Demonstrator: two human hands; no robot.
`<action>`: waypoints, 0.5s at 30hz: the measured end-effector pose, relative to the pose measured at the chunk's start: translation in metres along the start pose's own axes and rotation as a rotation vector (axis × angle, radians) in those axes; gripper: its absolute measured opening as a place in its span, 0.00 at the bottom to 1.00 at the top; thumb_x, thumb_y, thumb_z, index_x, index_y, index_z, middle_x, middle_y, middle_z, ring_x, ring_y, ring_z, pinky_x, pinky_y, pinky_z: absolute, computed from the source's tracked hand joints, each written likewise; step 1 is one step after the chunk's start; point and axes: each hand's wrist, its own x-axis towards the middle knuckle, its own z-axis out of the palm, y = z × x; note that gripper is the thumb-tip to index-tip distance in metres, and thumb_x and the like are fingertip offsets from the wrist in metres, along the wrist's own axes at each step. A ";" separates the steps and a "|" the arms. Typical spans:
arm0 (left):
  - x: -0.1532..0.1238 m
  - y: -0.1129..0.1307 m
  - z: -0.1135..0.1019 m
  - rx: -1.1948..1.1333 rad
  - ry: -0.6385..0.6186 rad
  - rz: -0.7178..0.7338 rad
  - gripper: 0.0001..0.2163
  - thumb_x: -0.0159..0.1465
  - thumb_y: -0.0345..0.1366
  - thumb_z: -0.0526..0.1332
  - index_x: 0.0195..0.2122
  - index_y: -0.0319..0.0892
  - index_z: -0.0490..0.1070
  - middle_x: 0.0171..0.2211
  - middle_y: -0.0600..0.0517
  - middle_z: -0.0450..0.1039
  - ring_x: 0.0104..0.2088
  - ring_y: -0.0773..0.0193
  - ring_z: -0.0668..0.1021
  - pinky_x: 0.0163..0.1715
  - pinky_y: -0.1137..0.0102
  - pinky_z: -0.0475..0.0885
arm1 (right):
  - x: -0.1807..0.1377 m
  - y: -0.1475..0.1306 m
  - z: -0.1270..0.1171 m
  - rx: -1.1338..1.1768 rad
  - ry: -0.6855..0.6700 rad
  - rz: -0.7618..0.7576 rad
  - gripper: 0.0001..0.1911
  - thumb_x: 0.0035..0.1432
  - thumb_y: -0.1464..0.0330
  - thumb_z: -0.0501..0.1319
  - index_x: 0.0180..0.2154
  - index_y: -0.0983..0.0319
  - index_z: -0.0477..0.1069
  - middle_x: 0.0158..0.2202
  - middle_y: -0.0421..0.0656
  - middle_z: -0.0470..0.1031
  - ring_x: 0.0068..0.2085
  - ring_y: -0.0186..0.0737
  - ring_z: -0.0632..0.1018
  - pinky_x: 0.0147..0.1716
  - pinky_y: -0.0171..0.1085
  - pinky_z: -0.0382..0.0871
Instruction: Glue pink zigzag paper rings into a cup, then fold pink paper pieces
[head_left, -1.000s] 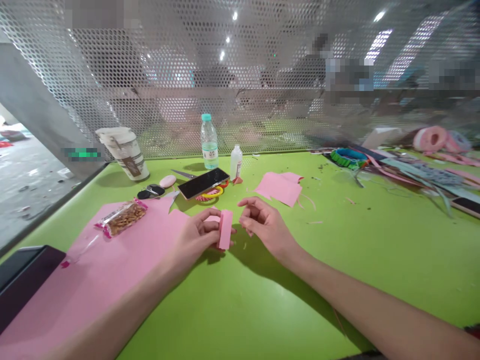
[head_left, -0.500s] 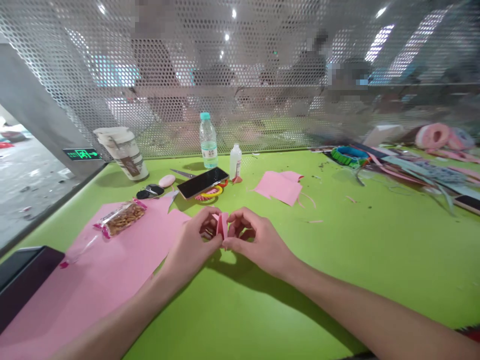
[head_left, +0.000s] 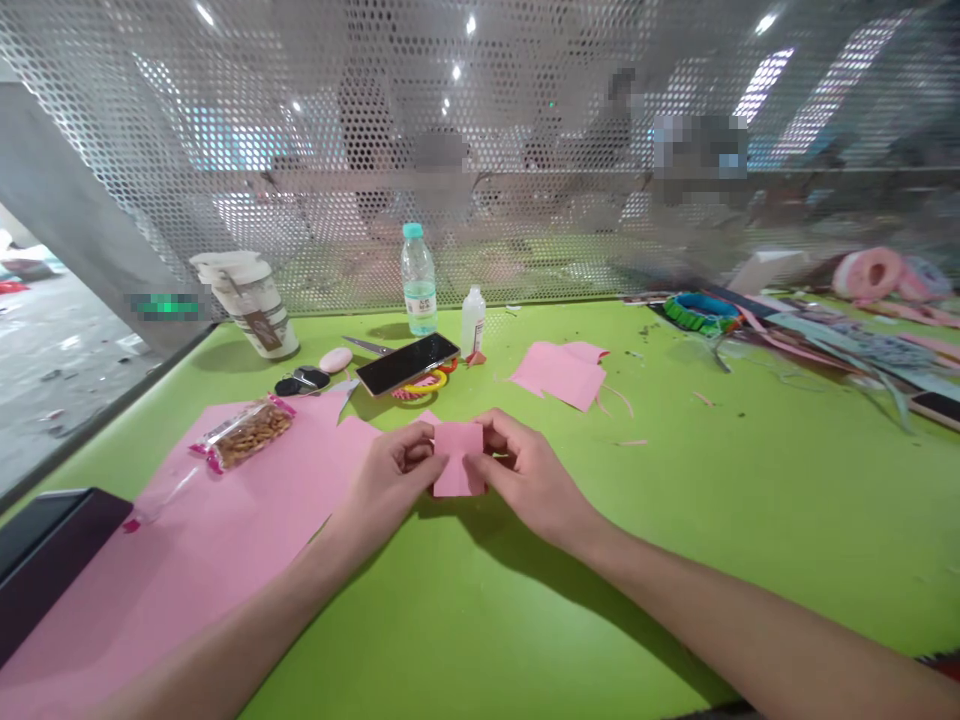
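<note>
A small pink paper piece [head_left: 458, 458] is held flat between both hands above the green table [head_left: 525, 620]. My left hand [head_left: 390, 482] pinches its left edge, fingers closed. My right hand [head_left: 525, 470] pinches its right edge, fingers curled. A large pink sheet [head_left: 187, 560] lies just left of my left hand. Another pink paper piece [head_left: 561, 372] lies farther back on the table.
Behind the hands lie a phone [head_left: 406, 364], scissors [head_left: 367, 347], a water bottle [head_left: 418, 281], a small glue bottle [head_left: 472, 323], a paper cup [head_left: 251, 305] and a snack packet [head_left: 244, 436]. A dark tablet [head_left: 45, 550] sits at left. Craft scraps [head_left: 825, 340] pile at right before a perforated metal screen.
One second ago only my left hand held the paper, folded and upright. My right hand came in, and the paper is now opened out flat between both hands.
</note>
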 end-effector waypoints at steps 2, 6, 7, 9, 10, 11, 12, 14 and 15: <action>-0.001 0.002 0.000 -0.069 -0.012 0.006 0.07 0.64 0.39 0.69 0.37 0.40 0.81 0.28 0.54 0.75 0.27 0.66 0.74 0.25 0.74 0.66 | 0.001 0.000 -0.001 0.013 -0.008 0.002 0.05 0.68 0.65 0.66 0.42 0.60 0.74 0.31 0.38 0.77 0.31 0.37 0.75 0.33 0.37 0.68; -0.002 0.001 -0.001 -0.304 -0.030 -0.014 0.06 0.63 0.38 0.72 0.37 0.42 0.84 0.31 0.53 0.80 0.28 0.67 0.77 0.28 0.74 0.71 | 0.005 0.004 -0.005 0.152 -0.015 -0.012 0.06 0.64 0.64 0.68 0.41 0.59 0.80 0.31 0.39 0.78 0.30 0.38 0.76 0.32 0.38 0.70; -0.002 0.001 -0.001 -0.353 -0.033 -0.028 0.06 0.62 0.37 0.72 0.37 0.42 0.84 0.32 0.52 0.80 0.29 0.66 0.78 0.30 0.74 0.73 | 0.006 0.004 -0.006 0.193 -0.012 -0.012 0.06 0.63 0.65 0.68 0.40 0.59 0.81 0.32 0.40 0.79 0.30 0.38 0.77 0.32 0.38 0.71; -0.002 -0.001 -0.003 -0.411 -0.032 -0.048 0.04 0.61 0.35 0.71 0.36 0.42 0.84 0.32 0.52 0.81 0.32 0.65 0.80 0.33 0.73 0.76 | 0.006 0.003 -0.007 0.222 -0.008 -0.004 0.05 0.61 0.67 0.67 0.37 0.59 0.83 0.32 0.41 0.81 0.30 0.39 0.78 0.33 0.39 0.73; -0.002 0.000 -0.004 -0.417 -0.032 -0.051 0.05 0.62 0.36 0.69 0.36 0.41 0.84 0.32 0.51 0.81 0.32 0.64 0.80 0.33 0.73 0.77 | 0.005 0.002 -0.007 0.214 -0.008 0.001 0.06 0.60 0.68 0.66 0.36 0.59 0.84 0.32 0.41 0.81 0.30 0.39 0.79 0.33 0.39 0.73; -0.002 0.000 -0.004 -0.413 -0.032 -0.051 0.06 0.62 0.37 0.68 0.35 0.41 0.83 0.32 0.51 0.81 0.32 0.64 0.80 0.33 0.72 0.77 | 0.005 0.001 -0.007 0.200 -0.008 0.005 0.07 0.60 0.69 0.65 0.35 0.59 0.84 0.31 0.41 0.81 0.30 0.39 0.79 0.33 0.39 0.73; -0.002 0.001 -0.004 -0.396 -0.032 -0.052 0.07 0.63 0.39 0.68 0.35 0.41 0.83 0.31 0.51 0.80 0.31 0.64 0.80 0.32 0.71 0.78 | 0.004 -0.001 -0.007 0.183 -0.009 0.008 0.08 0.60 0.69 0.64 0.35 0.59 0.84 0.31 0.41 0.81 0.30 0.39 0.79 0.33 0.39 0.72; -0.002 0.003 -0.003 -0.333 -0.041 -0.063 0.10 0.63 0.43 0.72 0.37 0.41 0.81 0.30 0.52 0.80 0.30 0.63 0.81 0.32 0.70 0.79 | 0.003 -0.003 -0.007 0.146 -0.009 0.004 0.09 0.62 0.68 0.63 0.35 0.59 0.84 0.30 0.41 0.80 0.31 0.38 0.78 0.33 0.38 0.72; -0.002 0.004 -0.002 -0.303 -0.047 -0.075 0.11 0.61 0.43 0.74 0.37 0.41 0.80 0.30 0.52 0.81 0.30 0.63 0.81 0.32 0.70 0.80 | 0.002 -0.004 -0.007 0.123 -0.011 -0.004 0.09 0.64 0.67 0.64 0.36 0.60 0.84 0.30 0.41 0.80 0.31 0.38 0.78 0.33 0.38 0.72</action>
